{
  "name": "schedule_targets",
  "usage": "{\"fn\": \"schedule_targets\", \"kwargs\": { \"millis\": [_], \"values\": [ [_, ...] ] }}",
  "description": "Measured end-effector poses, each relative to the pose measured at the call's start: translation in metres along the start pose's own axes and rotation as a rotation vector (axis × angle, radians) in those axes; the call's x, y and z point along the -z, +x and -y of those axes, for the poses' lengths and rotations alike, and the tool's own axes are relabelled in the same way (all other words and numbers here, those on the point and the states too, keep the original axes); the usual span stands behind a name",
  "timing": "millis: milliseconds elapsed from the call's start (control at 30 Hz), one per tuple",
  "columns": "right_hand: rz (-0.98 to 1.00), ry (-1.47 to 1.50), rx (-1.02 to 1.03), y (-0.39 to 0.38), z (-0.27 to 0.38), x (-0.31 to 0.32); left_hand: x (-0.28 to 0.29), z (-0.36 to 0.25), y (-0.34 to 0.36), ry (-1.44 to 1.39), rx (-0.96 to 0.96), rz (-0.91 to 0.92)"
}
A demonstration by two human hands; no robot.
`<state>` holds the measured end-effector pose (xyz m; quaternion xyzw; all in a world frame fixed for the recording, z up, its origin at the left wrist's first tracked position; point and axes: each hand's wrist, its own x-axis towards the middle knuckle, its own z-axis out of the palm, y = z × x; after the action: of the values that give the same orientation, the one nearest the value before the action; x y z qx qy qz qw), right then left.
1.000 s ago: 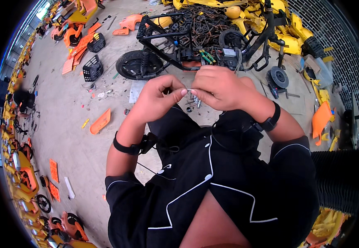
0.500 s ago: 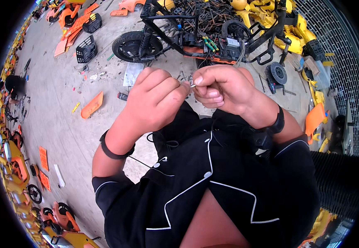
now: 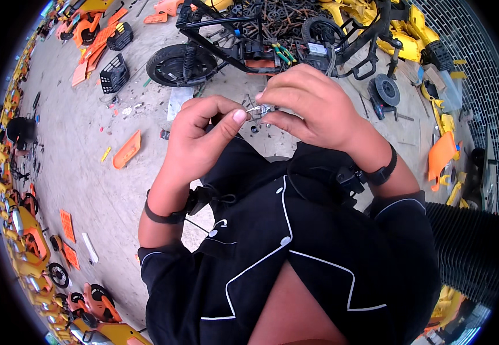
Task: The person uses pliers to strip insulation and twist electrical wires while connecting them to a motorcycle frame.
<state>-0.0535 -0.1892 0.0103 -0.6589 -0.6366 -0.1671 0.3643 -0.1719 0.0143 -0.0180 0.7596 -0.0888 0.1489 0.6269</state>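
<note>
My left hand [image 3: 206, 135] is closed, thumb and forefinger pinching a thin, pale strip or wire [image 3: 251, 110] in front of my dark-clothed lap. Its far end reaches a small silver metal piece [image 3: 264, 109], too small to make out fully, at the fingertips of my right hand [image 3: 318, 112]. That hand's fingers curl over the metal piece, the thumb below. Just beyond both hands stands a stripped black scooter frame [image 3: 203, 40] with its rear wheel [image 3: 163, 66] and green-handled tools [image 3: 284, 53] lying on it.
A heap of rusty metal parts [image 3: 266, 17], yellow panels [image 3: 399, 46], a disc wheel [image 3: 386, 89], orange panels [image 3: 442, 152] and a black basket [image 3: 114, 73] surround me. Another person [image 3: 22, 132] is at far left, near rows of yellow scooters [image 3: 28, 241].
My hands have turned and shifted: the left thumb now faces up, while the right hand has risen slightly, its back uppermost, over the small metal piece. The view has shifted slightly.
</note>
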Motion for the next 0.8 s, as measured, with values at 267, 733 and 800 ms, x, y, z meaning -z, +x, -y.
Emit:
{"fn": "schedule_targets", "kwargs": {
  "millis": [267, 733, 800],
  "values": [
    [-0.123, -0.111, 0.174, -0.01, -0.014, 0.004, -0.006, -0.018, 0.009, 0.057, 0.22, 0.18],
    [-0.115, -0.125, 0.248, -0.014, -0.026, 0.007, -0.021, -0.015, 0.02, 0.143, -0.01, 0.151],
    [-0.105, -0.14, 0.252, -0.016, -0.027, 0.007, -0.02, -0.018, 0.023, 0.317, -0.055, 0.164]
  ]
}}
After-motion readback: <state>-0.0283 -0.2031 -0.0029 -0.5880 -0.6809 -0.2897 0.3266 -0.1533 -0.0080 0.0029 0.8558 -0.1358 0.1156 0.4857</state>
